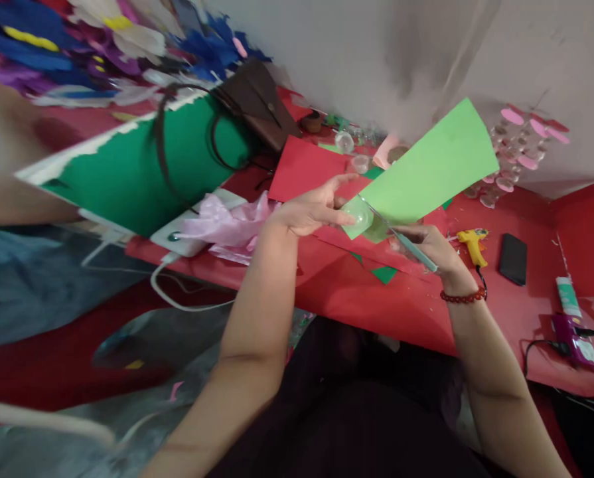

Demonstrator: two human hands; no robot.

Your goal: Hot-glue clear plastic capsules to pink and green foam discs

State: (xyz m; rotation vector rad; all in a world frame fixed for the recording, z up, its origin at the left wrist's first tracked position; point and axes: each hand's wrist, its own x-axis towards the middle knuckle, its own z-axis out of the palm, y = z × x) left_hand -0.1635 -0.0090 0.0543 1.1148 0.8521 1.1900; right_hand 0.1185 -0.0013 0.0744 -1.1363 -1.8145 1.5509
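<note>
My left hand point(312, 207) pinches the near corner of a light green paper sheet point(429, 169), with a small clear plastic cup point(357, 217) pressed against the paper under its fingers. The sheet slants up to the right above the red table point(376, 292). My right hand point(426, 247), with a red bead bracelet at the wrist, is closed round scissors point(401, 236) whose blades meet the sheet's lower edge beside the cup.
A yellow glue gun point(473, 242), a black phone point(513, 259) and a tube with a purple device point(573, 318) lie to the right. Red paper point(304, 169), a brown bag point(259, 103), a green board point(142, 166), pink tissue point(231, 222) and paper flowers point(102, 40) fill the left.
</note>
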